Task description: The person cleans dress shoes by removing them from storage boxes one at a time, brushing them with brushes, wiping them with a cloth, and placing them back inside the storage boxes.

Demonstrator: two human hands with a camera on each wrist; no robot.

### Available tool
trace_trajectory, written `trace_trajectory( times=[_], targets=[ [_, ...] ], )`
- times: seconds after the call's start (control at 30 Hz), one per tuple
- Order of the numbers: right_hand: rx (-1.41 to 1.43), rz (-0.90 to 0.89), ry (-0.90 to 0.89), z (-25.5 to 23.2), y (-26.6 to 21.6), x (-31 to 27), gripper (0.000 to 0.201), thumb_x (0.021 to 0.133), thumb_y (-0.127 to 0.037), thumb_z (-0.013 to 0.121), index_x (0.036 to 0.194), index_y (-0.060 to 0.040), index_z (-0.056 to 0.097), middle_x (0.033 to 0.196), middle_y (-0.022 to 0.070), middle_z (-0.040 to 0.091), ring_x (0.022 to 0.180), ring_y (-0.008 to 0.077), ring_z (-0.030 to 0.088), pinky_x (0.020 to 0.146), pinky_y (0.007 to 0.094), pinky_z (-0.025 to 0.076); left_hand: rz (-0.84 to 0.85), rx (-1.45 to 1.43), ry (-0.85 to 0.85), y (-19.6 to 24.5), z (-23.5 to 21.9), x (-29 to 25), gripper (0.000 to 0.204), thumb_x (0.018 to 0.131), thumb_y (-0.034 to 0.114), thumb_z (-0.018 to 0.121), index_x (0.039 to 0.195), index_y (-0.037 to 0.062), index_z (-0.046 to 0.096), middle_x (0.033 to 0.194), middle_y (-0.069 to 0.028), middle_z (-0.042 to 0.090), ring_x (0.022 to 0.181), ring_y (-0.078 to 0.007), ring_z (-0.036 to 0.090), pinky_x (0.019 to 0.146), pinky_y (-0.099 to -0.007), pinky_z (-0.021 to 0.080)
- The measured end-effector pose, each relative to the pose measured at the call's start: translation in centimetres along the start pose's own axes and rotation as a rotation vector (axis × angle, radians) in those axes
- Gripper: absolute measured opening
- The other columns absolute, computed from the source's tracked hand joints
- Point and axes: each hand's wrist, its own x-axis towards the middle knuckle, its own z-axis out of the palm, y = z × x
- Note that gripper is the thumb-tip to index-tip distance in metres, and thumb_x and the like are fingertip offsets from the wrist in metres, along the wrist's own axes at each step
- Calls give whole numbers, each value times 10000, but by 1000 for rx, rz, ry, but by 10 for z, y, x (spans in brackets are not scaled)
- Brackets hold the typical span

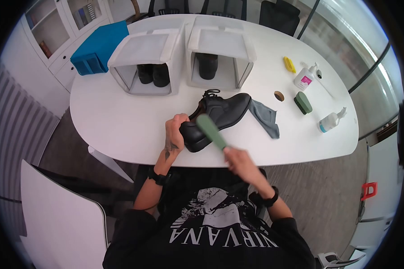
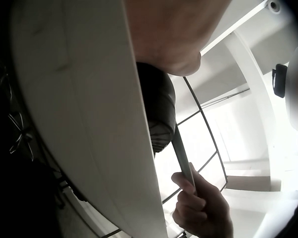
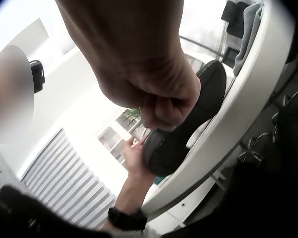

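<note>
A black lace-up leather shoe (image 1: 222,110) lies on the table, its toe pointing to the back right. My left hand (image 1: 175,130) grips the shoe at its heel, fingers at the opening. In my right hand (image 1: 242,163) is a long green paddle-shaped tool (image 1: 211,131), gripped by its narrow end and slightly blurred. Its wide rounded end overlaps the heel side of the shoe in the head view. The left wrist view shows the tool edge-on beside the dark shoe heel (image 2: 161,114), with the right hand's fingers (image 2: 191,203) curled round it.
A grey cloth (image 1: 265,119) lies beside the shoe's toe. Two white boxes (image 1: 143,51) with dark footwear inside stand behind, next to a blue fabric bin (image 1: 98,47). At right are a green brush (image 1: 303,103), a pump bottle (image 1: 306,77), a spray bottle (image 1: 331,122) and a yellow item (image 1: 289,64).
</note>
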Motion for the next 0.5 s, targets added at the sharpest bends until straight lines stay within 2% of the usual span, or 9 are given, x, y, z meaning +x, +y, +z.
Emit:
trace_trajectory(
  times=[0.07,0.1,0.17,0.23,0.37,0.43,0.47,0.5],
  targets=[
    [-206,-111,-100,13,-4,-7,505,1125,-428,471,860,-19,599,580,28,503,548,129,508,556,332,439,-61,-48,-34,1,-2,-1,667,1087,480,191,740,-20,465,653,-108,427,636,-247,423,644,-370,356],
    [-208,-118,-97,7,-6,-4,505,1125,-428,471,860,-19,599,580,28,503,548,129,508,556,332,439,-53,-47,-33,0,-2,3,667,1087,480,191,740,-20,465,653,-108,427,636,-247,423,644,-370,356],
    [-94,52,-19,-8,-6,2,512,1125,-434,473,855,-20,604,598,35,518,576,118,521,579,319,445,-64,-65,-7,-5,-1,-1,683,1086,506,185,742,-17,460,657,-93,422,651,-229,422,658,-367,356],
    [-18,108,33,-7,-5,1,524,1123,-443,476,851,-17,613,600,31,526,585,116,528,583,312,445,-67,-77,24,-7,0,-4,690,1086,520,180,744,-13,454,662,-85,416,664,-220,415,674,-362,358],
    [-80,-46,-69,9,3,-6,528,1119,-462,486,832,-34,604,589,-5,488,524,91,468,506,285,400,-84,-117,-22,-10,0,0,667,1087,498,192,746,-15,446,669,-92,402,663,-226,402,678,-364,354],
    [22,57,42,-4,3,-6,527,1113,-504,483,851,-59,587,617,-29,487,525,57,437,489,247,359,-118,-131,-25,-10,-1,-2,660,1088,488,193,744,-17,444,671,-95,398,661,-229,399,677,-365,353],
    [63,42,135,-10,9,2,523,1113,-503,481,861,-58,591,622,-24,490,536,55,449,491,246,360,-76,-105,-17,-4,-1,0,655,1086,478,193,741,-20,443,671,-97,401,660,-229,400,676,-366,352],
    [51,16,149,-11,13,7,523,1118,-474,487,831,-48,586,615,-13,507,544,78,474,507,270,388,-30,-81,-10,-2,0,0,651,1084,469,194,738,-24,442,672,-99,403,659,-230,400,674,-368,352]
  ],
)
